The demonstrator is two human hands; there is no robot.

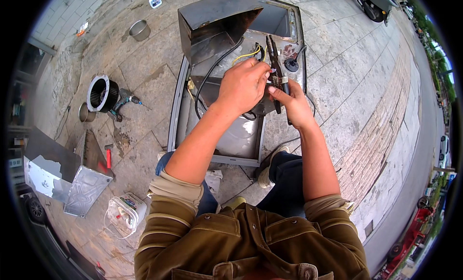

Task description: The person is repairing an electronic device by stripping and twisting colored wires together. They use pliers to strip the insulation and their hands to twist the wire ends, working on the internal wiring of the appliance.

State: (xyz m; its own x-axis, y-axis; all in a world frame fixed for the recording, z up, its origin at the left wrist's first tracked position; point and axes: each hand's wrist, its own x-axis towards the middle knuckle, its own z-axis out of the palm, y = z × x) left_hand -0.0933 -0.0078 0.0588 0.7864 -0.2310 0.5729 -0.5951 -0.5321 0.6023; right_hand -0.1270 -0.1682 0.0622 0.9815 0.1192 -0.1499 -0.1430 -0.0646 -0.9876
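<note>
Over the opened metal appliance housing [241, 147], both hands meet at a long, narrow, grimy dark part [273, 53] made of strip-like pieces. My right hand [295, 105] grips its lower half from the right, thumb across the front. My left hand [243, 85] is closed in a pinch against the part's left side; a small pale bit shows at its fingertips, too small to name. A yellow wire [245, 57] and a black cable [208, 77] run behind and beside the left hand. The part's exact kind is unclear.
A bent metal hood [202, 20] rises from the housing's far left. On the paving at left lie a fan wheel [103, 93], a cordless drill [126, 98], a red-handled hammer [108, 157], sheet-metal pieces [87, 191] and a white bucket [137, 210]. A metal bowl [140, 30] stands farther off.
</note>
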